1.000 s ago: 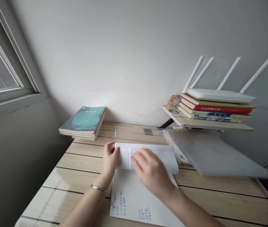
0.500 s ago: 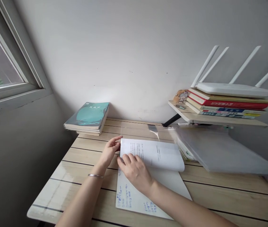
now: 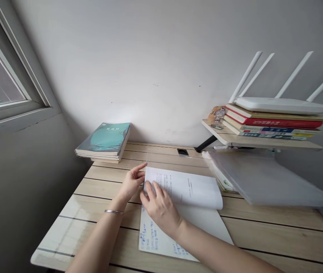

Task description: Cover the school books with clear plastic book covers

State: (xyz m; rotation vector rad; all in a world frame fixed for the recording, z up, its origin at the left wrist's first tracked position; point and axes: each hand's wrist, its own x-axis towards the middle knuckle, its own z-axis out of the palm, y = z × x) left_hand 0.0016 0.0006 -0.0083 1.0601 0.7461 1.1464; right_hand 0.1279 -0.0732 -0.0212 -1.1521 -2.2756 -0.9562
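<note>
Holding a printed page (image 3: 184,187) arched over a sheet of blue handwriting (image 3: 152,237), both lying on the wooden surface (image 3: 263,222). Raising the left hand (image 3: 133,182) at the page's left edge, fingers loosely spread, any pinch impossible to confirm. Pressing the right hand (image 3: 159,210) onto the page's lower left area, fingers spread and curved. Nearby: stacked books (image 3: 103,142) against the wall, a plastic folder (image 3: 263,178) at right, beneath a wall shelf (image 3: 260,142) bearing a router (image 3: 281,105).

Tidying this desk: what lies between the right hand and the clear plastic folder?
The open printed pages lie there, seen in the head view.
</note>
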